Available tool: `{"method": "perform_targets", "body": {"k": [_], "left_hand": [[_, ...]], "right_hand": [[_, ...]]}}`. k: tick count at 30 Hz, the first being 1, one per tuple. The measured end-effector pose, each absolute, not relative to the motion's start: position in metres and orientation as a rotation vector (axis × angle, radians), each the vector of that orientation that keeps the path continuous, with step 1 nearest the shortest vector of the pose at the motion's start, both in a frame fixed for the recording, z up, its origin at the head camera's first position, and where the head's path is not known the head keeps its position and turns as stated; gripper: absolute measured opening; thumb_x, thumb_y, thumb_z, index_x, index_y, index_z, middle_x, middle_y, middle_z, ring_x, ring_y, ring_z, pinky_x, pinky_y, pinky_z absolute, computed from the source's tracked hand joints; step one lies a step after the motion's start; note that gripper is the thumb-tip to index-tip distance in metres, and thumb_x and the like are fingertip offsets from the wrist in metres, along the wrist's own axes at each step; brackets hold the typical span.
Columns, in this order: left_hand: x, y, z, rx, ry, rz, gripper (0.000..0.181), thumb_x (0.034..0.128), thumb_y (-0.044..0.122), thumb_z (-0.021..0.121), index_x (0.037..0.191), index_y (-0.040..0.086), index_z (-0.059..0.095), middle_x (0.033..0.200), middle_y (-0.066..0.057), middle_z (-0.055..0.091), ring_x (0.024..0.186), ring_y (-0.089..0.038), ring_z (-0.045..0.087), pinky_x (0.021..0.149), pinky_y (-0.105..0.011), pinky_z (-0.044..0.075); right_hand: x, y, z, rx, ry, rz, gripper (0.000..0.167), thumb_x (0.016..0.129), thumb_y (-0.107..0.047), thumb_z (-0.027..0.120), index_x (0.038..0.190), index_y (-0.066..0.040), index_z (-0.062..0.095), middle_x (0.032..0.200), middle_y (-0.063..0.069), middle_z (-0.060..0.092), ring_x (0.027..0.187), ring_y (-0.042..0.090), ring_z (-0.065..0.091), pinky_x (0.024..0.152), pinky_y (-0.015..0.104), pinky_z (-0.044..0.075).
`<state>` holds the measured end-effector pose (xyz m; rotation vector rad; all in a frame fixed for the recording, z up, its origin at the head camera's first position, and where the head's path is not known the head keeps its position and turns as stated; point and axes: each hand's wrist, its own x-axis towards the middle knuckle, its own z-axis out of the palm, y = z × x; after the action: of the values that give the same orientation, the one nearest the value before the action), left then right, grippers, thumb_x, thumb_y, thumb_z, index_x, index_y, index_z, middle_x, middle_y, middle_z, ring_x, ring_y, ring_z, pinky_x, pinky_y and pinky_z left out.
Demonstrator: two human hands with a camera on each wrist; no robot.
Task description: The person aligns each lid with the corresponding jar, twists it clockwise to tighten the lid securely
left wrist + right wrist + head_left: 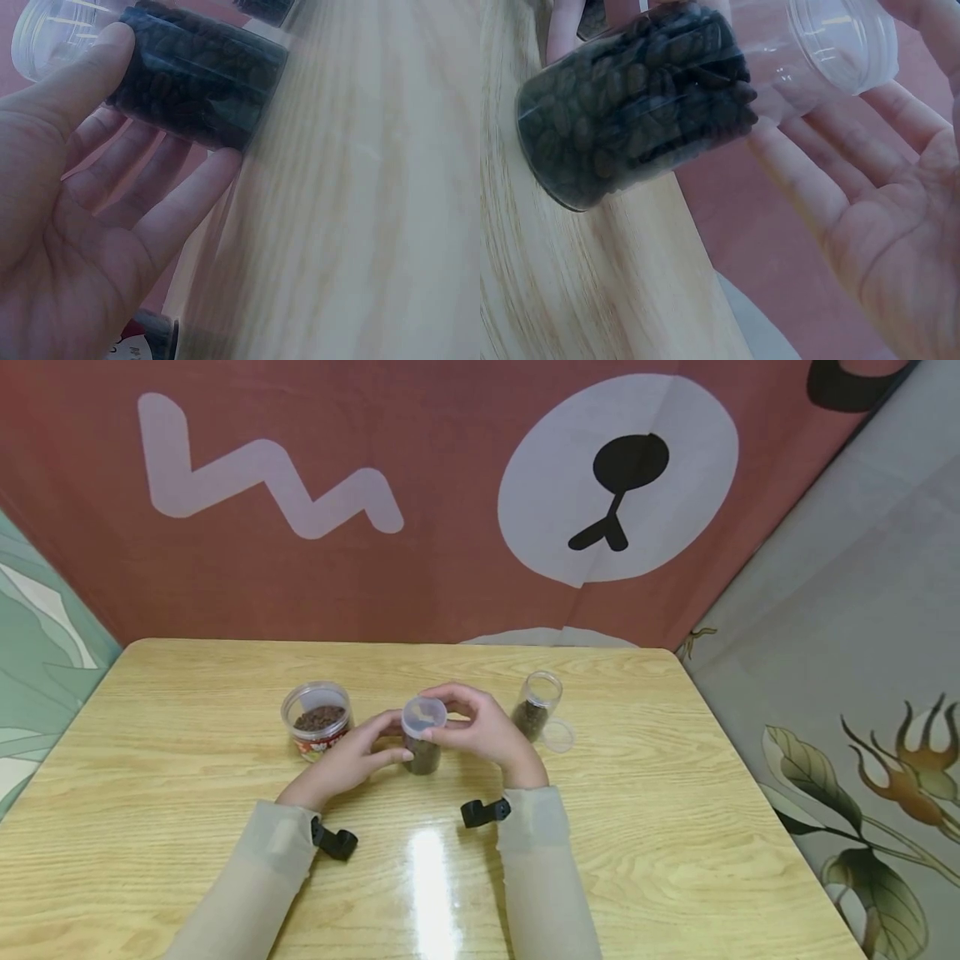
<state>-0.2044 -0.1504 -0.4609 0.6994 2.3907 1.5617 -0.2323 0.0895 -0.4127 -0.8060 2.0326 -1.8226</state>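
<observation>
A small clear jar [423, 762] stands upright on the table between both hands, about half filled with dark beans [630, 105] that look like coffee beans. A translucent lid [423, 713] sits on its mouth. From the left side, my left hand [347, 763] holds the jar's body, thumb in front and fingers behind, as the left wrist view also shows. On the right, my right hand [483, 731] grips the lid at its rim between thumb and fingers. In the right wrist view the lid's ridged rim [847, 45] lies against that hand.
Left of the hands stands a wide clear tub [317, 693] with brown bits inside and a colourful label. To the right is a second clear jar [534, 706], uncapped, holding dark beans. Beside it a loose translucent lid [558, 736] lies on the wooden table [660, 827].
</observation>
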Motion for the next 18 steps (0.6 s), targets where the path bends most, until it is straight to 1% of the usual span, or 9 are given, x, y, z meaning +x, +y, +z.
{"method": "perform_targets", "body": {"k": [7, 9, 12, 18], "left_hand": [[-0.2022, -0.1497, -0.4591, 0.653, 2.366, 1.552, 0.064, 0.0994, 0.032, 0.067, 0.154, 0.013, 0.040, 0.150, -0.012, 0.050, 0.138, -0.036, 0.047, 0.111, -0.059, 0.040], [-0.2021, -0.1495, -0.4585, 0.648, 2.363, 1.551, 0.064, 0.0994, 0.032, 0.067, 0.155, 0.013, 0.040, 0.150, -0.012, 0.050, 0.138, -0.036, 0.047, 0.111, -0.058, 0.041], [-0.2026, -0.1498, -0.4585, 0.646, 2.362, 1.554, 0.064, 0.0993, 0.032, 0.068, 0.154, 0.013, 0.041, 0.150, -0.012, 0.050, 0.138, -0.036, 0.047, 0.111, -0.058, 0.040], [-0.2030, -0.1513, -0.4600, 0.664, 2.361, 1.564, 0.063, 0.0992, 0.029, 0.068, 0.154, 0.011, 0.041, 0.150, -0.013, 0.050, 0.138, -0.037, 0.047, 0.110, -0.059, 0.041]], "right_hand": [[-0.2316, 0.0938, -0.4129, -0.781, 2.063, -1.777, 0.045, 0.091, -0.002, 0.075, 0.135, -0.005, 0.064, 0.133, 0.008, 0.064, 0.124, 0.022, 0.060, 0.096, 0.038, 0.056], [-0.2319, 0.0948, -0.4126, -0.793, 2.052, -1.768, 0.045, 0.092, -0.003, 0.074, 0.135, -0.006, 0.063, 0.134, 0.008, 0.063, 0.125, 0.023, 0.059, 0.095, 0.038, 0.056], [-0.2330, 0.0951, -0.4131, -0.820, 2.025, -1.765, 0.044, 0.093, -0.002, 0.072, 0.136, -0.006, 0.061, 0.134, 0.009, 0.062, 0.125, 0.024, 0.059, 0.095, 0.038, 0.056], [-0.2336, 0.0918, -0.4134, -0.845, 1.977, -1.802, 0.043, 0.092, 0.004, 0.071, 0.133, 0.000, 0.058, 0.133, 0.014, 0.058, 0.122, 0.027, 0.059, 0.097, 0.040, 0.055]]}}
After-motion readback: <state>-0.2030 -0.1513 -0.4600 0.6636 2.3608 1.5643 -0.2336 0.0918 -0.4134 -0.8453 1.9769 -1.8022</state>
